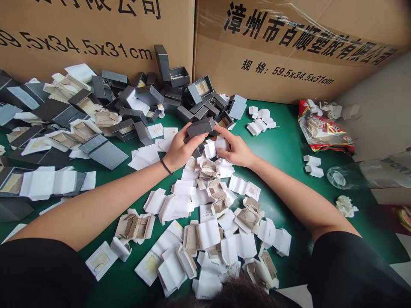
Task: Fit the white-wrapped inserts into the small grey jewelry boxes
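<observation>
A small dark grey box [201, 127] is gripped by my left hand [181, 147], with the thumb along its near side and the fingers behind it. My right hand [238, 150] is at the box's right end, its index fingertip close to or touching the edge. Between the thumb and curled fingers of that hand is a white card insert [221, 144]; part of it is hidden. Below both hands lies a loose heap of folded white card inserts [208, 233], some showing brown inner sides. Another dark box [198, 150] is partly visible under my left hand.
A pile of dark boxes [58, 112], mixed with white inserts, covers the left and back. Two large cartons [289, 77] stand behind it. At right are a red snack bag [324, 130], a clear bottle [345, 176] and crumpled tissue [346, 206] on the green table [279, 147].
</observation>
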`<state>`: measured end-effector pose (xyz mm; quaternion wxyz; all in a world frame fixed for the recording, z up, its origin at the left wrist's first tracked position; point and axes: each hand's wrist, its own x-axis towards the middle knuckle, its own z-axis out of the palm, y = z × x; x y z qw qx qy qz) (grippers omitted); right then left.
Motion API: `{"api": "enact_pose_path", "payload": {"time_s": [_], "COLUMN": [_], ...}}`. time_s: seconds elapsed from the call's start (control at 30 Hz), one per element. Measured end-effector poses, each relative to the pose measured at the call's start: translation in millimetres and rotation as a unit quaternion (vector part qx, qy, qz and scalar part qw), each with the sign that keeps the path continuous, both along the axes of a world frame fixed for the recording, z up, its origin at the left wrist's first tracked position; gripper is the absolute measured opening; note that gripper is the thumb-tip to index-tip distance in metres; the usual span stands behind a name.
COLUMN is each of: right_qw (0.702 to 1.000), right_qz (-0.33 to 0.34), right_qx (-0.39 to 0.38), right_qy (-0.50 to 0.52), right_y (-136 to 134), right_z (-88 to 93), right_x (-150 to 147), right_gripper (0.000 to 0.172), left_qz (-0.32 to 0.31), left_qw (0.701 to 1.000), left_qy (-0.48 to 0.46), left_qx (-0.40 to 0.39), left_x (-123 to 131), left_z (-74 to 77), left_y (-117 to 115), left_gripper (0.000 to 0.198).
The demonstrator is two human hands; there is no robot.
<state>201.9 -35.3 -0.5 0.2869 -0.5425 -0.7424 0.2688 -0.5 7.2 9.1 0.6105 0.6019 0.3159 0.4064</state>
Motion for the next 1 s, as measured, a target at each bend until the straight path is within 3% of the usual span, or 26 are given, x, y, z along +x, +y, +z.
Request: {"api": "enact_pose_path", "payload": {"time_s": [0.27, 0.4, 0.6, 0.73, 1.0], "right_qw": [0.994, 0.983, 0.961, 0.954, 0.957], "right_qz": [-0.006, -0.036, -0.063, -0.095, -0.115], "right_qx": [0.010, 0.045, 0.039, 0.118, 0.211], "right_qy": [0.113, 0.175, 0.267, 0.260, 0.164], "right_y": [1, 2, 4, 5, 2], "right_z": [-5.7, -4.8, -8.0, -13.2, -17.0], "right_x": [3, 3, -1, -3, -6], "right_gripper": [0.061, 0.047, 0.036, 0.034, 0.054], "left_qz": [-0.068, -0.097, -0.136, -0.162, -0.164], "left_qw": [0.997, 0.994, 0.985, 0.979, 0.976], "left_qy": [0.041, -0.022, -0.081, -0.095, -0.126], "left_qx": [0.006, -0.040, -0.075, -0.078, -0.061], "left_x": [-3, -4, -3, -2, -4], "left_z": [-1.6, -6.8, -11.7, -10.7, -18.8], "left_y": [6, 9, 12, 11, 12], "left_gripper": [0.047, 0.047, 0.050, 0.045, 0.041]}}
